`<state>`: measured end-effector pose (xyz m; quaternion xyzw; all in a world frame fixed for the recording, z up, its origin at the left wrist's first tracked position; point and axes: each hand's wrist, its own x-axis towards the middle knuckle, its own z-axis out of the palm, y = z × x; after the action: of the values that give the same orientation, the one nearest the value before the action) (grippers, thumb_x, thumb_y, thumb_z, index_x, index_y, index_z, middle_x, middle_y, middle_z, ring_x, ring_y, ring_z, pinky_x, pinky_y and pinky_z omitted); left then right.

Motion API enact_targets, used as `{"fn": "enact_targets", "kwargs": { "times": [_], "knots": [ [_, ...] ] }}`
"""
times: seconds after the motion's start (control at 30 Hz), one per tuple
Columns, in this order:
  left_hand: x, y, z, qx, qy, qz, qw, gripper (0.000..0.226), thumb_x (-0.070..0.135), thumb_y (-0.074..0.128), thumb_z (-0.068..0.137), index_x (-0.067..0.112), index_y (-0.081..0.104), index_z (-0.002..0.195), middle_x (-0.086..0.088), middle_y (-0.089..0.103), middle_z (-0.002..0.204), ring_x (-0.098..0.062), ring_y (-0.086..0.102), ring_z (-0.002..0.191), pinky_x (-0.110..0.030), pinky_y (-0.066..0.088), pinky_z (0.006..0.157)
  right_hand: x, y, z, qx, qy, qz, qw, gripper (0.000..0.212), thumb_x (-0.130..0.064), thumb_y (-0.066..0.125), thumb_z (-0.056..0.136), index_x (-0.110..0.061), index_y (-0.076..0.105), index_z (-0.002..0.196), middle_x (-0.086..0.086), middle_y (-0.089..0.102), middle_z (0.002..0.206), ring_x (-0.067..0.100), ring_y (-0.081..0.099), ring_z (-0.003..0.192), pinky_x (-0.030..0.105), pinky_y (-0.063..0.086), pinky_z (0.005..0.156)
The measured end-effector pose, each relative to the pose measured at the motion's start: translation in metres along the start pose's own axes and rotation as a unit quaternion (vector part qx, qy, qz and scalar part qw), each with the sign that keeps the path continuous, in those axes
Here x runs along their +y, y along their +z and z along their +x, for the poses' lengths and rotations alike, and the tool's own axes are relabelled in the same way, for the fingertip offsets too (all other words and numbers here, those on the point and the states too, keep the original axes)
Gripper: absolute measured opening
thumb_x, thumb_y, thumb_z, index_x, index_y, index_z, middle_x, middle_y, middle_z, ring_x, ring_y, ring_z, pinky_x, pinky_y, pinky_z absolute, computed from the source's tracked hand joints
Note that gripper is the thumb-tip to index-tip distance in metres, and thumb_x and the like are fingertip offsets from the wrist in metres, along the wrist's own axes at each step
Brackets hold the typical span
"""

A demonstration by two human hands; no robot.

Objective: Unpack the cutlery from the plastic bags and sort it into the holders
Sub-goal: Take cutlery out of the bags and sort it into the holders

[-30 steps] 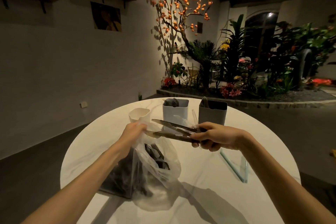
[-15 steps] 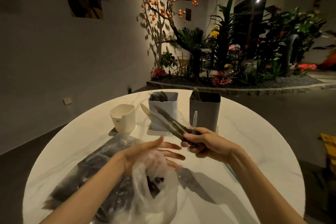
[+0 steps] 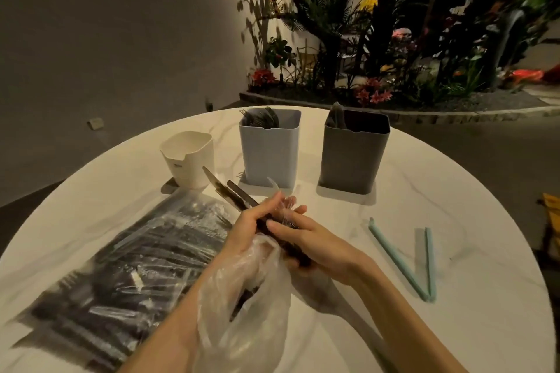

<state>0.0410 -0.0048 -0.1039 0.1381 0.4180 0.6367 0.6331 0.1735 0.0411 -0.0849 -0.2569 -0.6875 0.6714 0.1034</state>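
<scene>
1. On the round table [image 3: 424, 327], a big bag of dark cutlery [image 3: 127, 266] lies left of both arms.
2. Behind stand a grey holder [image 3: 353, 157], blue holder [image 3: 269, 154] with forks, and white cup [image 3: 189, 157].
3. Left hand [image 3: 251, 227] and right hand [image 3: 309, 242] together grip dark knives [image 3: 233, 194], a thin bag [image 3: 242, 306] draped over the left wrist.
4. Two green strips [image 3: 424, 266] lie to the right.

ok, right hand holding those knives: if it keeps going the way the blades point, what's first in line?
Probably the white holder: the knives in the right hand aim up-left at its lower wall. Depth is unclear, so they might pass just in front.

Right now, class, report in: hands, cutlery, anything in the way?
Both hands, left and right, grip the knives. Clear bag drapes the left wrist. Holders ahead, unobstructed.
</scene>
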Motion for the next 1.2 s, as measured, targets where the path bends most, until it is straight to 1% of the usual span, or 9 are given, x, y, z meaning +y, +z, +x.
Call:
{"fn": "enact_targets", "kwargs": {
  "times": [0.1,0.23,0.43,0.53,0.73,0.83,0.93,1.07,1.2],
  "knots": [
    [-0.001,-0.002,0.003,-0.004,0.002,-0.008,1.0,0.032,0.039,0.071,0.09,0.007,0.074,0.095,-0.017,0.072,0.119,-0.03,0.073,0.105,-0.048,0.057,0.088,0.001,-0.007,-0.002,-0.022,0.017,0.049,0.998,0.03,-0.045,0.045,0.104,-0.028,0.055,0.126,0.003,0.069,0.098,0.015,0.064,0.069,0.024,0.052,0.055],
    [-0.001,-0.005,0.005,-0.013,0.008,-0.008,1.0,0.03,0.038,0.072,0.09,0.009,0.076,0.083,-0.012,0.074,0.095,-0.028,0.074,0.094,-0.043,0.057,0.078,0.004,-0.008,0.001,-0.009,0.027,0.044,0.999,0.033,-0.05,0.041,0.103,-0.03,0.058,0.123,-0.006,0.075,0.093,0.016,0.07,0.075,0.03,0.058,0.065],
    [-0.001,-0.004,-0.001,-0.005,0.003,0.016,1.0,0.047,0.042,0.069,0.09,0.008,0.071,0.122,-0.016,0.071,0.123,-0.039,0.069,0.111,-0.055,0.053,0.098,-0.002,-0.014,-0.005,0.032,0.044,0.014,0.998,0.049,-0.067,0.035,0.094,-0.031,0.061,0.116,0.002,0.074,0.106,0.026,0.075,0.084,0.034,0.063,0.07],
    [-0.001,-0.001,-0.001,0.013,0.001,0.054,0.998,0.053,0.046,0.07,0.084,0.009,0.071,0.122,-0.018,0.072,0.12,-0.041,0.068,0.111,-0.06,0.046,0.105,-0.004,-0.017,-0.004,0.082,0.06,-0.065,0.993,0.053,-0.071,0.029,0.092,-0.037,0.061,0.118,-0.003,0.062,0.127,0.025,0.066,0.103,0.032,0.062,0.08],
    [0.001,0.003,-0.002,0.017,0.007,-0.025,1.0,0.031,0.036,0.053,0.103,0.007,0.064,0.104,-0.016,0.073,0.117,-0.036,0.073,0.104,-0.048,0.06,0.082,0.002,-0.039,-0.004,0.199,0.022,-0.126,0.972,0.049,-0.06,0.032,0.101,-0.033,0.073,0.098,-0.008,0.069,0.108,0.016,0.068,0.092,0.027,0.059,0.078],
    [0.002,0.005,-0.003,0.028,0.005,-0.035,0.999,0.038,0.033,0.054,0.102,-0.001,0.066,0.115,-0.017,0.075,0.109,-0.031,0.075,0.094,-0.044,0.061,0.082,0.009,-0.046,-0.006,0.269,-0.047,-0.102,0.956,0.036,-0.045,0.047,0.101,-0.022,0.073,0.11,-0.005,0.073,0.08,0.009,0.068,0.068,0.019,0.057,0.064],
    [0.001,0.007,-0.004,0.033,0.006,-0.002,0.999,0.038,0.031,0.05,0.104,-0.002,0.071,0.109,-0.016,0.076,0.107,-0.026,0.076,0.092,-0.039,0.06,0.087,0.008,-0.045,-0.008,0.282,-0.069,-0.094,0.952,0.031,-0.041,0.058,0.097,-0.029,0.059,0.126,-0.002,0.061,0.06,0.007,0.054,0.047,0.014,0.043,0.046],
    [0.0,0.01,-0.004,0.041,0.027,0.004,0.999,0.029,0.025,0.051,0.105,0.002,0.067,0.105,-0.016,0.075,0.111,-0.029,0.075,0.1,-0.042,0.056,0.094,0.006,-0.041,-0.009,0.27,-0.093,-0.101,0.953,0.036,-0.034,0.062,0.098,-0.043,0.047,0.13,-0.004,0.059,0.056,0.006,0.051,0.045,0.012,0.041,0.045],
    [0.0,0.01,-0.004,0.048,0.027,0.006,0.998,0.031,0.024,0.052,0.105,-0.002,0.063,0.118,-0.018,0.074,0.114,-0.031,0.074,0.101,-0.036,0.064,0.074,0.003,-0.042,-0.014,0.285,-0.115,-0.079,0.948,0.029,-0.031,0.064,0.097,-0.04,0.058,0.124,-0.002,0.06,0.055,0.005,0.052,0.045,0.011,0.039,0.044]
  ]
}}
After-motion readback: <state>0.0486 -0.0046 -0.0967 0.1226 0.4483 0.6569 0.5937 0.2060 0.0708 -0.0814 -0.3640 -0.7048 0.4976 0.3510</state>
